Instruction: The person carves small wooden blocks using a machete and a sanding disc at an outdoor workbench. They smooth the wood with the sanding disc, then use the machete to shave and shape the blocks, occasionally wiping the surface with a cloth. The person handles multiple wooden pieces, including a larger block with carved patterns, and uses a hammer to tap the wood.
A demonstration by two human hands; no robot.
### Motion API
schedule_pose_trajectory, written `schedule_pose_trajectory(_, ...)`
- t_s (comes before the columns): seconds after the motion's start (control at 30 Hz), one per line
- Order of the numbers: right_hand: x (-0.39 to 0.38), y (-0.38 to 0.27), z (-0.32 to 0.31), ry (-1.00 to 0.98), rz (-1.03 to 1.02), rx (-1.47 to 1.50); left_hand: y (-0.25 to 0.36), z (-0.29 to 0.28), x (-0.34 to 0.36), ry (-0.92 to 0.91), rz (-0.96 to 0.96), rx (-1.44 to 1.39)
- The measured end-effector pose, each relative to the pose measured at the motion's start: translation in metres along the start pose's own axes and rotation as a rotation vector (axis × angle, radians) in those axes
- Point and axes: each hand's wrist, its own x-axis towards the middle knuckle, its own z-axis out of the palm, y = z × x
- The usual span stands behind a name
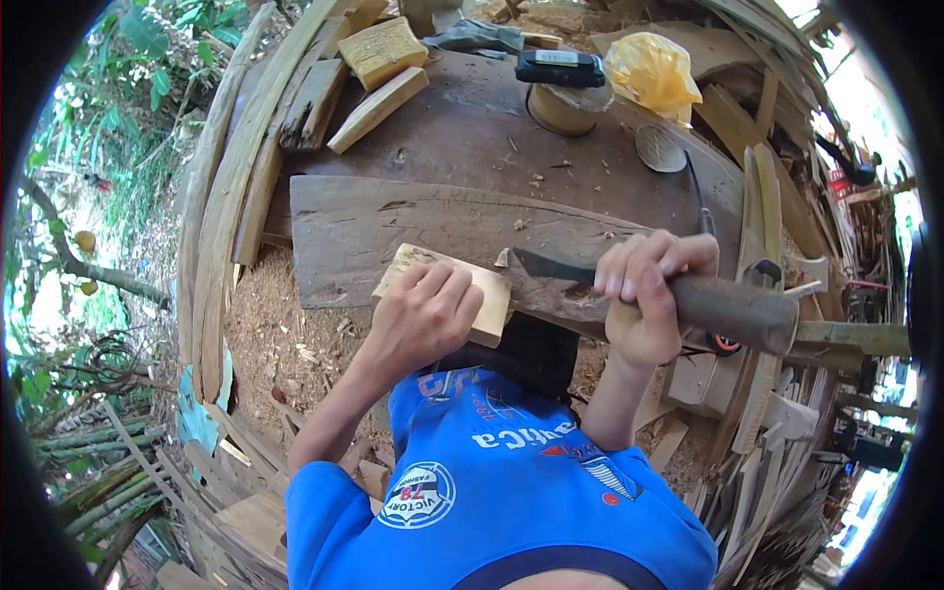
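My left hand (428, 307) is closed over a pale, squared wooden block (492, 300), its fingers curled on the top face. The block rests at the front edge of a broad, weathered plank (393, 208). To the right, my right hand (649, 295) grips a chisel-like tool (733, 310) with a thick round handle. Its dark metal blade (551, 265) points left towards the block, just apart from it. A small wood chip (502, 258) lies by the blade tip. The underside of the block is hidden.
Behind the plank, a brown work surface (452, 118) carries a round wooden piece (560, 110) with a black device (560, 68) on it, a yellow plastic bag (652, 74) and a round disc (660, 148). Wood offcuts (382, 51) stand back left. Sawdust (285, 339) covers the ground at left.
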Motion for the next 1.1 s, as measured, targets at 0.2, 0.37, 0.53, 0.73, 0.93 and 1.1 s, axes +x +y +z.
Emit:
schedule_pose_trajectory(0.2, 0.007, -0.067, 0.011, -0.147, -0.362, 0.010, 0.005, -0.002, 0.003, 0.007, -0.020, 0.025)
schedule_pose_trajectory(0.37, -0.012, -0.058, -0.007, -0.322, -0.458, -0.021, 0.008, 0.004, 0.000, 0.009, -0.047, 0.027)
schedule_pose_trajectory(0.53, -0.023, -0.003, 0.021, -0.112, 0.016, -0.129, 0.009, 0.002, 0.004, -0.029, -0.049, 0.017)
schedule_pose_trajectory(0.73, -0.012, -0.017, 0.012, -0.099, -0.068, 0.081, 0.012, 0.003, -0.001, 0.006, -0.067, 0.040)
schedule_pose_trajectory(0.93, 0.008, -0.066, -0.006, -0.075, -0.426, -0.062, 0.026, 0.026, -0.019, -0.055, -0.220, -0.028)
schedule_pose_trajectory(1.1, -0.003, -0.036, -0.069, 0.473, -0.519, -0.319, 0.026, 0.018, -0.008, -0.216, -0.275, -0.130)
